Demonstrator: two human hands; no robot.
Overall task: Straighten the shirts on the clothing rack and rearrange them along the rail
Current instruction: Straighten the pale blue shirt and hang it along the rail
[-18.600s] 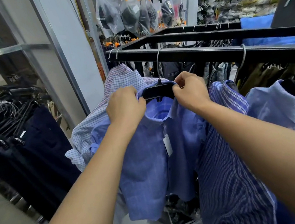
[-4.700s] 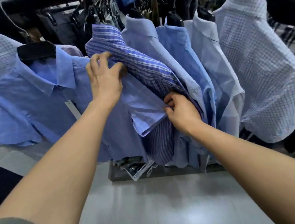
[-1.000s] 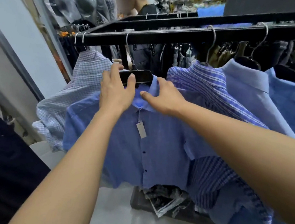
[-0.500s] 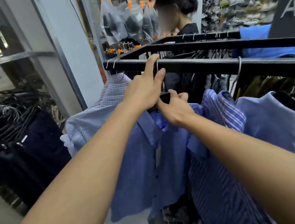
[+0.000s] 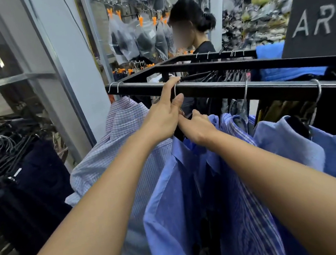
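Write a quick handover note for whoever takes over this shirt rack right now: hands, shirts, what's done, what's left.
Left hand pinches the hook where it sits on the rail.
Right hand grips the hanger of the blue shirt.
That shirt hangs between the checked shirt and the striped shirt.
Done: blue shirt is on the rail.
Left: probably square and space it, then work on the shirts to its right.
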